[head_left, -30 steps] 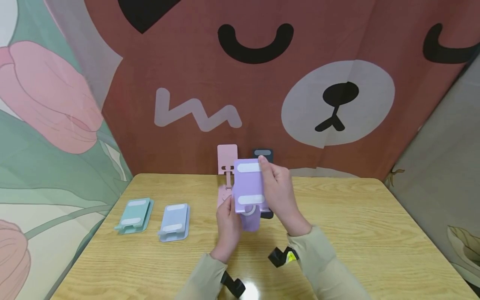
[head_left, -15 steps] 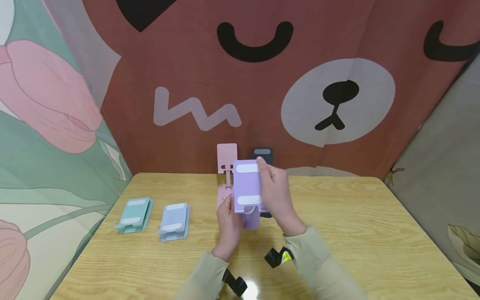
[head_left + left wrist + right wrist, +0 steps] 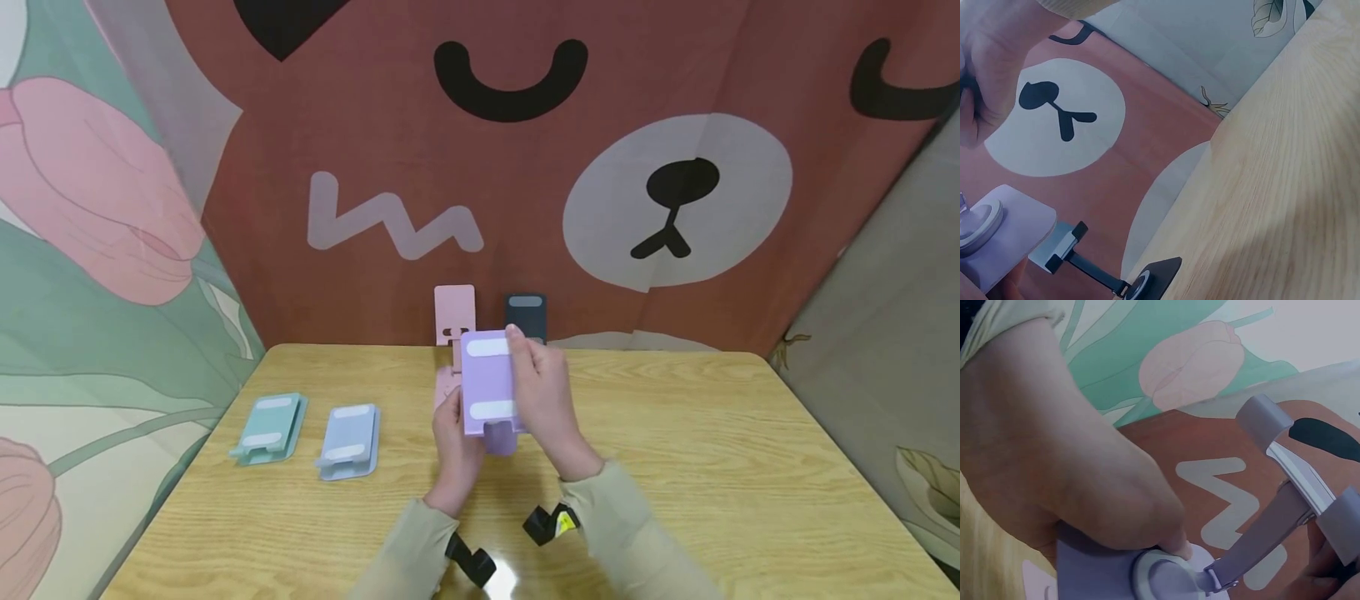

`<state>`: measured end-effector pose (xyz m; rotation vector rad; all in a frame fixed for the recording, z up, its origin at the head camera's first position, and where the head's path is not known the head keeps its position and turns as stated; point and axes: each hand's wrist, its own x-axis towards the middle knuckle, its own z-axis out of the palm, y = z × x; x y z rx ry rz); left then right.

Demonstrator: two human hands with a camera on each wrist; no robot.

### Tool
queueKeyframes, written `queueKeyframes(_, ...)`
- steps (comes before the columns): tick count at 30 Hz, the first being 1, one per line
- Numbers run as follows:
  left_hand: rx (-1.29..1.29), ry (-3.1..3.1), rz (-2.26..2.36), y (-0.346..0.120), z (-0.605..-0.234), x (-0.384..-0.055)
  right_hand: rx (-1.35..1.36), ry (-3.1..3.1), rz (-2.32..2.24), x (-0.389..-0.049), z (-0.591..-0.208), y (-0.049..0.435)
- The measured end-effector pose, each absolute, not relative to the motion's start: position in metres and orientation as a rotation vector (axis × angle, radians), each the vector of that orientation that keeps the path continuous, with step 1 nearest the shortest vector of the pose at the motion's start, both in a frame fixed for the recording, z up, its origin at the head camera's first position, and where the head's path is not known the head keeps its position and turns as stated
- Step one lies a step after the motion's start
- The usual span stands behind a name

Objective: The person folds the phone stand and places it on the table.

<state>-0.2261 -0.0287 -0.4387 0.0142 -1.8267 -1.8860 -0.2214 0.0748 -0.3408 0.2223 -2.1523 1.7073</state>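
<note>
I had left hand (image 3: 459,446) and right hand (image 3: 546,396) both gripping the lilac stand (image 3: 489,382) just below mid-frame, probably to adjust its hinged arm (image 3: 1263,537), and figured next meant keeping its base (image 3: 1094,572) steady.

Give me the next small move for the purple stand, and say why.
Probably lower the purple stand onto the table beside the dark stand: its arm is swung out from the base, the left hand supports the base, the right hand grips the cradle, and the pink stand and dark stand already stand unfolded.
</note>
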Motion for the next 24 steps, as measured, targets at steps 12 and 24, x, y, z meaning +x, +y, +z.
queueKeyframes(12,0.029,-1.732,-2.012,-0.029,-0.431,-0.224,0.151,-2.164,1.736,-0.220,-0.352,0.070)
queueKeyframes(24,0.077,-1.683,-2.027,-0.029,-0.425,-0.224,0.104,-2.158,1.762,-0.219,-0.363,0.068)
